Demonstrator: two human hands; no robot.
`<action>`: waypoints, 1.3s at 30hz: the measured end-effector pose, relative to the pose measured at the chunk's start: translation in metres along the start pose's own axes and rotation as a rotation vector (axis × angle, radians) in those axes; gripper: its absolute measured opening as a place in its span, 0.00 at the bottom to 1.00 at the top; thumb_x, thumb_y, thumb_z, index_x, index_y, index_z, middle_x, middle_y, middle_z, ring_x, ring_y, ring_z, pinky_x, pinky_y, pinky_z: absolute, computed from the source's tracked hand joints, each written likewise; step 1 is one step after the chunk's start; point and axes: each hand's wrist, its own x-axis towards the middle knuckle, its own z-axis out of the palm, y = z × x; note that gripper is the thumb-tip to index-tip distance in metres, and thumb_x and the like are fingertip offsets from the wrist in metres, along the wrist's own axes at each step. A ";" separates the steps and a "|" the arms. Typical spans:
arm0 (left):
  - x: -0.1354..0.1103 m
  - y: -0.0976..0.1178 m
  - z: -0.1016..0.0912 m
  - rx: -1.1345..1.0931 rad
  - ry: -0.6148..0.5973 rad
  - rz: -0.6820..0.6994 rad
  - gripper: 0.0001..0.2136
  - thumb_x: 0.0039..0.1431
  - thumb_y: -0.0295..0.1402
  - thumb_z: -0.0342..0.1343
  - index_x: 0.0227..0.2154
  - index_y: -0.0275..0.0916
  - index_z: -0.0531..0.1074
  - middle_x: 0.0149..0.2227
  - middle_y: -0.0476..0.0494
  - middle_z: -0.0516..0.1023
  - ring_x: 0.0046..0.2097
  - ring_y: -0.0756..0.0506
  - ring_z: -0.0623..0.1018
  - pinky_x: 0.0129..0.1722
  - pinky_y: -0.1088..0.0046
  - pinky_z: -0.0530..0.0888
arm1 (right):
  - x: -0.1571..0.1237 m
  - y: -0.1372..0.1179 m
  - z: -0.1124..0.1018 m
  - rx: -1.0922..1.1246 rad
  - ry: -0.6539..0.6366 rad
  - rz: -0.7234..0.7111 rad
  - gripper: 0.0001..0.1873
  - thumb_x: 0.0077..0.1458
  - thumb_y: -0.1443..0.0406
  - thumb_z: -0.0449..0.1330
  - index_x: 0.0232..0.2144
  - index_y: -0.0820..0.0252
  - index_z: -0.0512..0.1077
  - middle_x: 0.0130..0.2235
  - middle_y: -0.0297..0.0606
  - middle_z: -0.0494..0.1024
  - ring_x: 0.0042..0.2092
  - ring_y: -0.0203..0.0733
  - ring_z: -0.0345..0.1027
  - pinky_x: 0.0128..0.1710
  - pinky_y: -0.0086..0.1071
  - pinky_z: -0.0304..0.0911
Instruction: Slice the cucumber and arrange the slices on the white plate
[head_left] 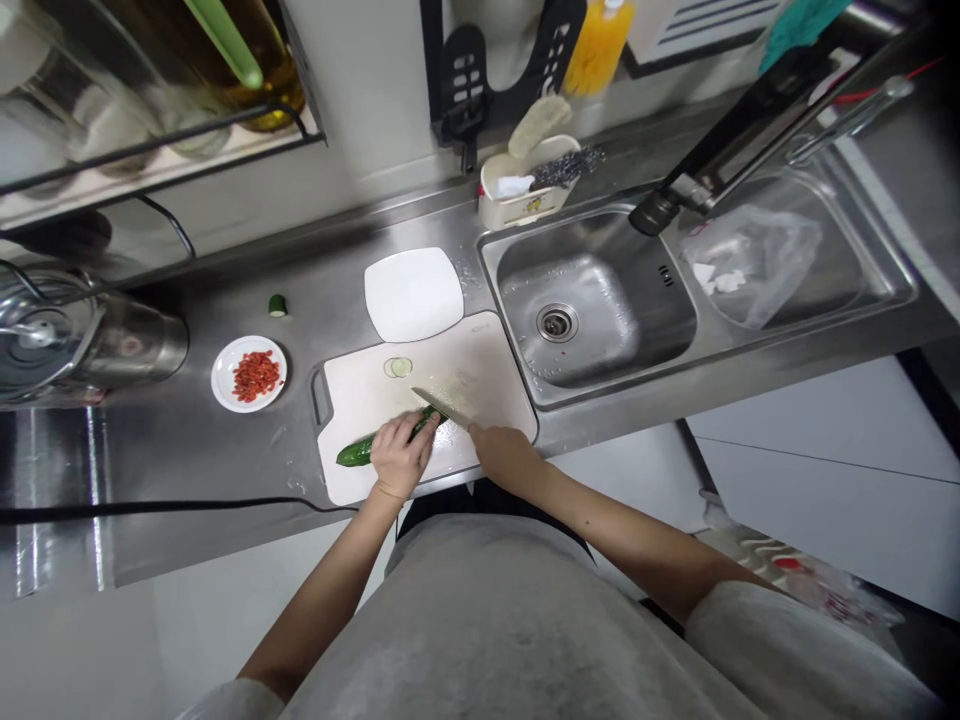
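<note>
A green cucumber (355, 451) lies on the white cutting board (360, 400) at the counter's front edge. My left hand (401, 455) is closed over the cucumber's middle, pressing it to the board. My right hand (504, 452) grips the handle of a knife (442, 404), whose blade meets the cucumber's right end. Cut cucumber slices (398, 367) rest on the far side of the board.
An empty white plate (413, 293) sits behind the board. A small white dish of chopped red chili (249, 374) and a cucumber end piece (278, 305) lie to the left. A steel sink (592, 300) with a faucet (720, 160) is on the right; a metal pot (82, 340) stands far left.
</note>
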 end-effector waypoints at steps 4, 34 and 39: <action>0.000 0.000 0.000 0.005 0.026 0.010 0.15 0.61 0.34 0.53 0.49 0.52 0.74 0.43 0.45 0.78 0.47 0.44 0.75 0.45 0.67 0.67 | 0.005 0.002 0.009 0.001 0.030 -0.002 0.17 0.61 0.71 0.42 0.50 0.65 0.64 0.39 0.51 0.78 0.43 0.47 0.74 0.40 0.35 0.64; 0.023 0.015 -0.031 -0.197 0.165 -0.333 0.15 0.63 0.39 0.49 0.49 0.43 0.71 0.47 0.41 0.74 0.50 0.42 0.71 0.58 0.55 0.60 | -0.024 0.038 0.007 -0.305 0.577 -0.042 0.24 0.59 0.58 0.55 0.56 0.61 0.65 0.36 0.42 0.76 0.39 0.43 0.68 0.37 0.31 0.55; 0.056 0.013 -0.038 -0.298 -0.017 -0.202 0.12 0.60 0.39 0.52 0.44 0.46 0.75 0.46 0.43 0.74 0.51 0.41 0.69 0.54 0.56 0.63 | -0.029 0.039 0.008 -0.347 0.624 -0.148 0.23 0.58 0.59 0.57 0.55 0.60 0.66 0.35 0.42 0.76 0.37 0.43 0.67 0.35 0.31 0.54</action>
